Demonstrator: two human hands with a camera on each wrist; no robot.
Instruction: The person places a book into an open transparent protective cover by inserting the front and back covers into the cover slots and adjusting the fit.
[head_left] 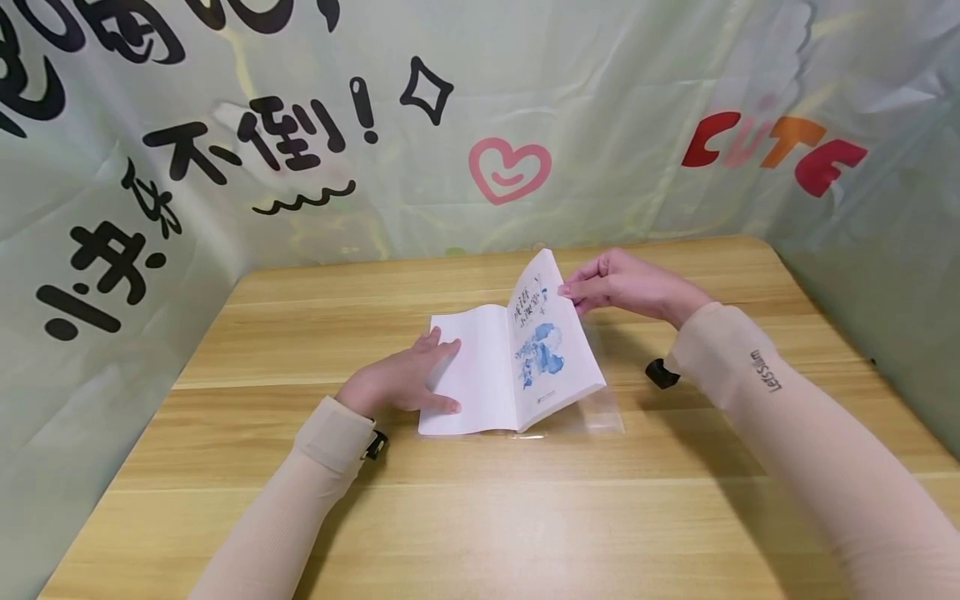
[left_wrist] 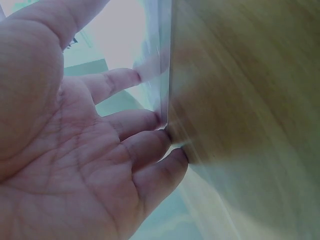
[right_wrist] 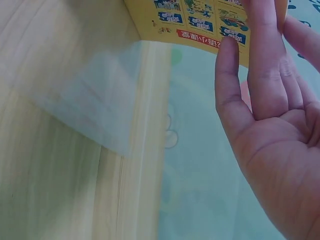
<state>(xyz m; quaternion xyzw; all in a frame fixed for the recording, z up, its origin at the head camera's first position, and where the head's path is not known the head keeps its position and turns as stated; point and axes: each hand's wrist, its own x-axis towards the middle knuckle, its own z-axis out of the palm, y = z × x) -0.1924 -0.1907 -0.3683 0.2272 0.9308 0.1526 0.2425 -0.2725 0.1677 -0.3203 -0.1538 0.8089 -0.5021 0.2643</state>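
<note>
An open book lies near the middle of the table, its blank white left side flat and its right side raised at a slant. The raised title page carries dark characters and a blue watercolour-like picture. My left hand rests on the left edge with its fingers spread. With thumb and fingers, my right hand pinches the raised side near its upper right corner. The right wrist view shows a yellow back cover with small pictures. A clear plastic sheet sticks out beneath the book.
The wooden table ends at a pale cloth backdrop, which bears lettering and a pink heart and stands around the back and sides. Dark wrist devices sit at both cuffs.
</note>
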